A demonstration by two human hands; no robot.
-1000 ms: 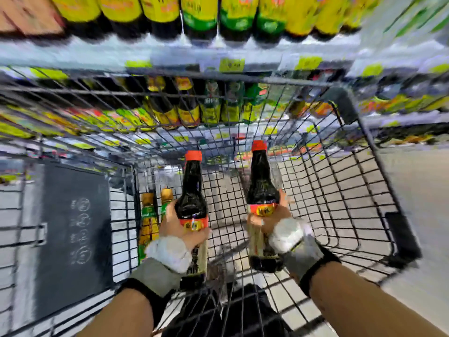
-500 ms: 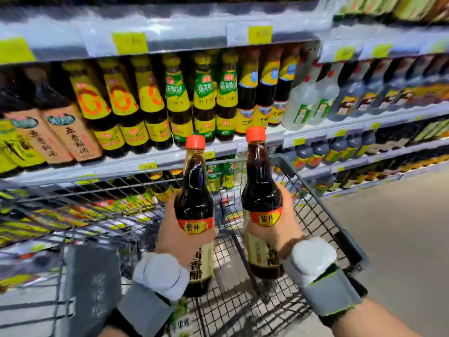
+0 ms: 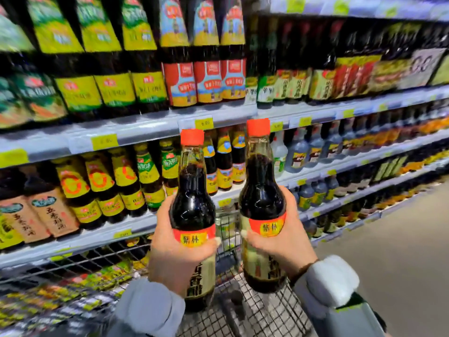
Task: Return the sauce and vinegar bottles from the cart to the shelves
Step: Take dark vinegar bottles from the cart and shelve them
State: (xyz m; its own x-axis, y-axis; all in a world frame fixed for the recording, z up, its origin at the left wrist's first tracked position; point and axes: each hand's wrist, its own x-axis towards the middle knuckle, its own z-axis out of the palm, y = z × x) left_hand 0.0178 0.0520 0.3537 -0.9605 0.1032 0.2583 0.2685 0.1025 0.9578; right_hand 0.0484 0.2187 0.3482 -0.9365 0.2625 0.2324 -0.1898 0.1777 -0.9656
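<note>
I hold two dark vinegar bottles with orange-red caps and red-and-yellow label bands, both upright above the wire cart [image 3: 264,310]. My left hand [image 3: 175,254] grips the left bottle [image 3: 193,203] around its middle. My right hand [image 3: 279,242] grips the right bottle [image 3: 261,190], which stands slightly higher. Behind them run the store shelves [image 3: 145,132], packed with sauce and vinegar bottles.
Rows of yellow-labelled dark bottles [image 3: 126,188] fill the shelf level with my hands. Clear bottles [image 3: 301,154] stand further right. Larger bottles [image 3: 209,76] line the shelf above. The grey aisle floor [image 3: 393,239] lies to the right.
Both hands have lifted the bottles out of the cart and up in front of the shelves. My view has risen from the cart basket to the shelf rows.
</note>
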